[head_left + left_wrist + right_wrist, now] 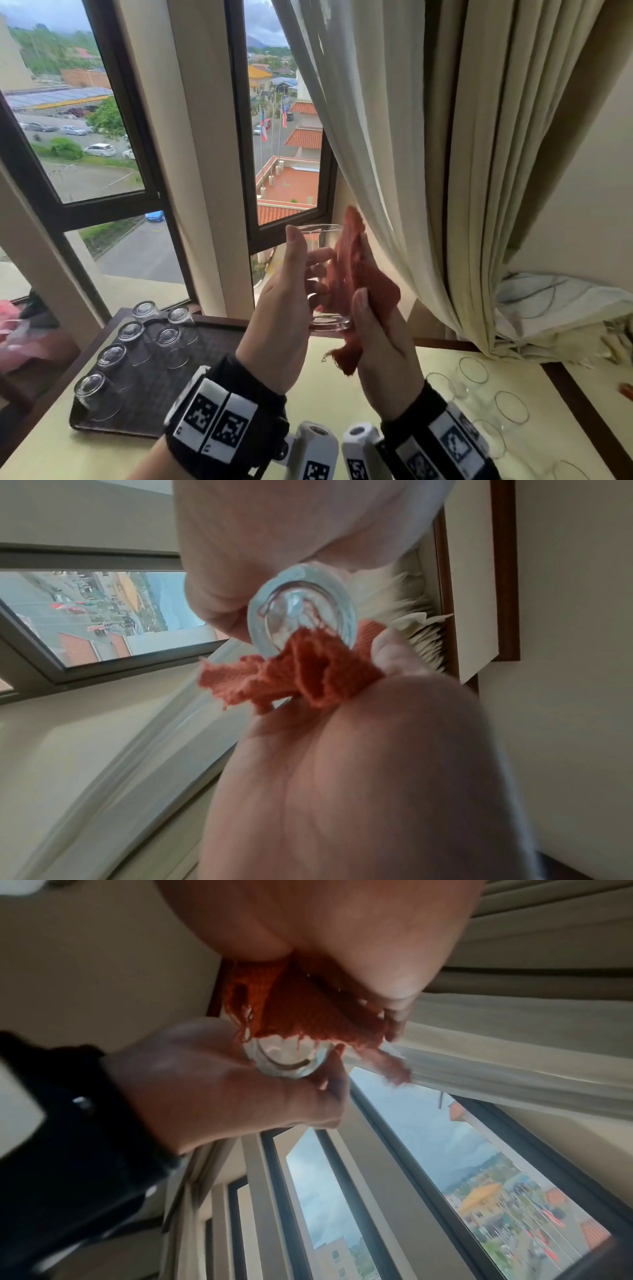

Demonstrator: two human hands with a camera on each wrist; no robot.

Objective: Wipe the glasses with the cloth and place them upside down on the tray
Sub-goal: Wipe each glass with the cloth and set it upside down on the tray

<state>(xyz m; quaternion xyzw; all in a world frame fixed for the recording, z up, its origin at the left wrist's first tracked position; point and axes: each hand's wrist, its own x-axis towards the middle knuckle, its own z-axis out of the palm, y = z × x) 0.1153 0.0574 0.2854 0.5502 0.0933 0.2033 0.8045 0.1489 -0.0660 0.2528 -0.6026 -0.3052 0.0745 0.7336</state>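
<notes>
1. In the head view, at the centre of the frame, we see our left hand raised above the counter, its fingers curled round a clear glass that stands upright, rim up and thick base down.
2. Our right hand presses an orange cloth against the right side of that glass, the thumb lying on the cloth; the cloth reaches above the rim and hangs in a frayed tail below the base.
3. At lower left a dark tray sits on the counter and carries six glasses upside down, set in two rows, bases up.
4. At lower right several more glasses stand upright on the counter, near a cream curtain. A window fills the upper left.
5. In the left wrist view the glass shows base-on at the centre, our left hand holding it from the upper left. The cloth bunches just below the base, gripped by our right hand, which fills the lower right.
6. In the right wrist view the cloth sits at upper centre under our right hand, its fingers closed on it. The glass shows just below, touching the cloth, with our left hand wrapped round it from the left.
</notes>
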